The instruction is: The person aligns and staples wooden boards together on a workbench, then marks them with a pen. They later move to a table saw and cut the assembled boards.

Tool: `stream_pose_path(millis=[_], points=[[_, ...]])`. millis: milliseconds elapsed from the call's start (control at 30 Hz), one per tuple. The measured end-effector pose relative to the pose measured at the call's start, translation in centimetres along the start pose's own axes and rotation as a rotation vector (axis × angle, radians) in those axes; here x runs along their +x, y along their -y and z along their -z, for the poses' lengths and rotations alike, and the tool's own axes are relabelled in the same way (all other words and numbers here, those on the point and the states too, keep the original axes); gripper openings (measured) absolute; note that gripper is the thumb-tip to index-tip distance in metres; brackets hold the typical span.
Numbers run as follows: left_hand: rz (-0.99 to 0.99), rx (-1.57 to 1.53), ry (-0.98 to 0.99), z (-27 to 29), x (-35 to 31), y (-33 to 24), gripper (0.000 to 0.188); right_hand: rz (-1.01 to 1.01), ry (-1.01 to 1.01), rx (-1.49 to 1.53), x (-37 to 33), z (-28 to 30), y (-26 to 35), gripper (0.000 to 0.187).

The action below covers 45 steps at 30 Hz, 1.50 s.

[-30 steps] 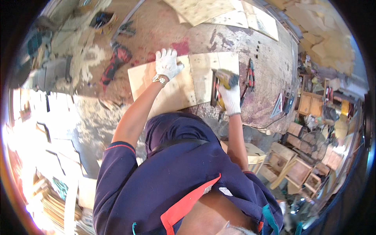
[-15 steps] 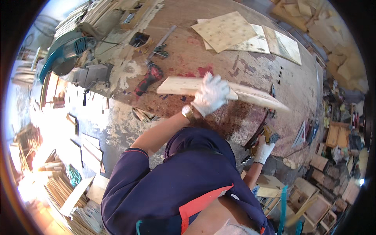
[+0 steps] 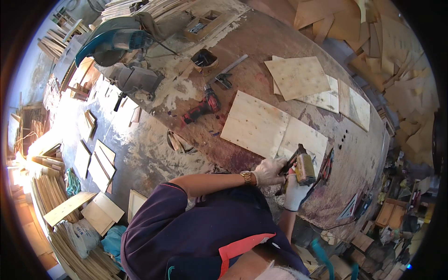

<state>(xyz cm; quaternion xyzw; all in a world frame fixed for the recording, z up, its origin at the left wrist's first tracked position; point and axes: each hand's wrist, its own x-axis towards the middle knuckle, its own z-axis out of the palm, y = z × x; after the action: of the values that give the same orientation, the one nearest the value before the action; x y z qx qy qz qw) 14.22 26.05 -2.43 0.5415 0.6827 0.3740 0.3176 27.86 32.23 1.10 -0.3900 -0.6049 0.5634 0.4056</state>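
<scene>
My right hand (image 3: 295,193), in a white glove, grips a yellow and black power tool (image 3: 304,168) at the near edge of the workbench (image 3: 261,42). In its own white glove, my left hand (image 3: 269,171) is closed on the tool's dark front end, with a wristwatch on that wrist. Just beyond the tool, a pale plywood panel (image 3: 254,123) lies flat on the bench. A second panel (image 3: 305,137) butts against its right side.
A red cordless drill (image 3: 203,107) lies left of the panels. A teal mitre saw (image 3: 112,42) stands at the far left end. More plywood sheets (image 3: 298,77) lie at the back, red-handled pliers (image 3: 326,165) to the right. Wood offcuts (image 3: 93,158) cover the floor.
The panel that my left hand held tilted up now lies flat on the bench. My left hand has come down to the tool, and my right hand has lifted the tool onto the bench edge.
</scene>
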Motion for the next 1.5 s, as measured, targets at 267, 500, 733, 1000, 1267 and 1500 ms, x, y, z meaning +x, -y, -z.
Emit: stream_pose_path(millis=[267,500,733,1000,1267,1500], points=[[-0.063,0.157,-0.203,6.3,0.3,3.9,0.043,-0.057,0.021,-0.082,2.0,-8.4,0.4,0.045],[0.038,-0.094,0.086,10.6,0.5,8.5,0.057,-0.213,-0.116,-0.07,4.6,-12.1,-0.3,0.045],[0.012,0.417,0.099,11.7,4.8,17.4,0.041,-0.316,-0.154,-0.228,8.1,-14.2,-3.3,0.038],[-0.08,0.345,0.145,23.5,13.8,21.9,0.032,-0.587,-0.201,-0.45,11.0,-16.1,-8.7,0.032],[0.27,0.667,-0.716,53.5,32.0,39.4,0.021,-0.602,-0.189,-0.686,11.1,-14.8,-13.2,0.039],[0.578,0.963,-0.502,63.0,37.2,48.8,0.049,-0.85,-0.233,-0.64,12.2,-16.5,-10.1,0.042]])
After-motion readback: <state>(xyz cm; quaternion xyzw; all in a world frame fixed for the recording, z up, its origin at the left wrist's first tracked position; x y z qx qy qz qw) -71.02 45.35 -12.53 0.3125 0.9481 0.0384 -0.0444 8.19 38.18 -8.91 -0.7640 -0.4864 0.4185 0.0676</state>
